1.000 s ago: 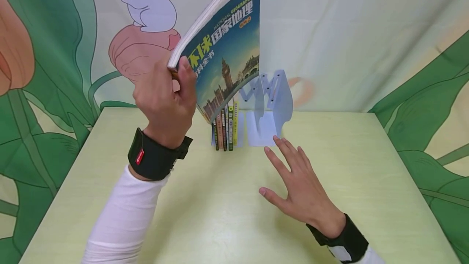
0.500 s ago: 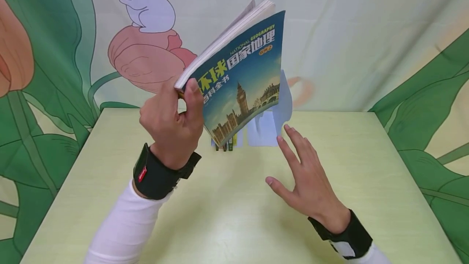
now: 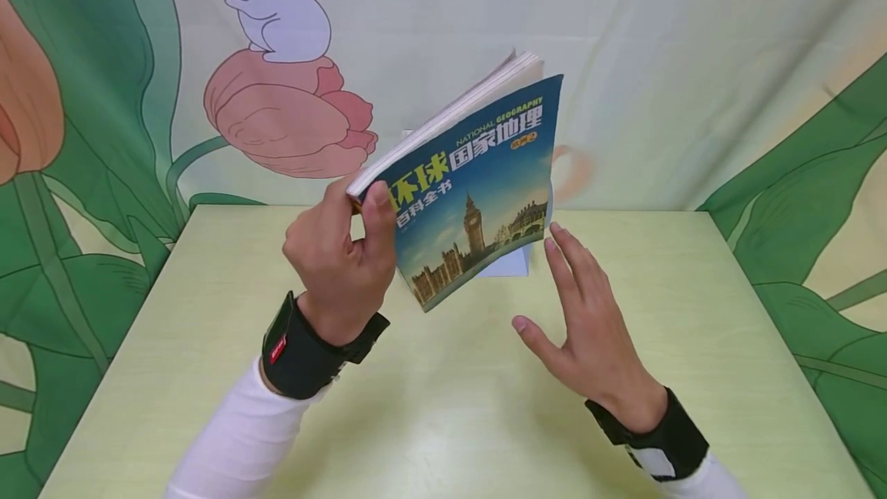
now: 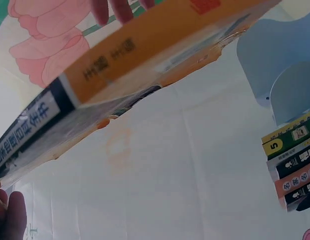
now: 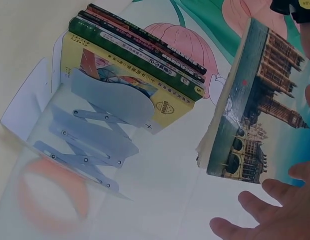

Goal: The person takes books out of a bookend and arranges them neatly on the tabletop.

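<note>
My left hand [image 3: 343, 260] pinches a blue-covered National Geography paperback [image 3: 478, 183] by its left edge, thumb on the front cover. The book hangs tilted above the table, with a clock tower on its cover. Just beyond its lower right edge is my right hand [image 3: 596, 329], fingers spread and the thumb apart, holding nothing. In the right wrist view, several thin books [image 5: 135, 60] stand in a row against a light-blue folding book rack [image 5: 112, 97]. From the head, the held book hides that row and most of the rack.
A pale yellow-green table [image 3: 443, 422] spreads beneath both hands. Behind it hangs a cloth backdrop [image 3: 658, 98] printed with leaves, flowers and a white cartoon animal. Black bands [image 3: 312, 349] wrap both wrists.
My left hand has brought the book down and to the right, so it now covers the row of books and most of the rack. My right hand has shifted slightly right and away.
</note>
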Tool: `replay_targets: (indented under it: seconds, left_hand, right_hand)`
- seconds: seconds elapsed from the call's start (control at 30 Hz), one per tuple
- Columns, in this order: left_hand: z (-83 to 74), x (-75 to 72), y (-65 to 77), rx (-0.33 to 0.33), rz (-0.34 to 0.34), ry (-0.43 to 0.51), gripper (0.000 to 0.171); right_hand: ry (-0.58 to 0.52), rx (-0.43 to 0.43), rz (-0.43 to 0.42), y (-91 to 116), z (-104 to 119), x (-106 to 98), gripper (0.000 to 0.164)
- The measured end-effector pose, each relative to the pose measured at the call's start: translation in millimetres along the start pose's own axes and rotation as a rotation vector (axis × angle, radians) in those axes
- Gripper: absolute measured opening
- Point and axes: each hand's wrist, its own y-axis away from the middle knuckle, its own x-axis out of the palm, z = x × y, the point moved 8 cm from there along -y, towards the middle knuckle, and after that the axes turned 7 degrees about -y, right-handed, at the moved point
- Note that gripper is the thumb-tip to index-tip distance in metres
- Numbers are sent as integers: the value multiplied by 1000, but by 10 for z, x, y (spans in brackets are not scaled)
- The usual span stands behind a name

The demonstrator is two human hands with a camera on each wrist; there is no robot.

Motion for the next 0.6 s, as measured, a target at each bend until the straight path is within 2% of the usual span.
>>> replay_targets:
  seconds: [0.37, 0.6]
  left_hand:
    - [28, 60, 197, -16, 108, 42, 55]
    - [65, 98, 302, -47, 159, 70, 57]
  right_hand:
    - [-57, 80, -23, -12, -77, -39, 89]
    - [-228, 151, -32, -27, -185, -43, 80]
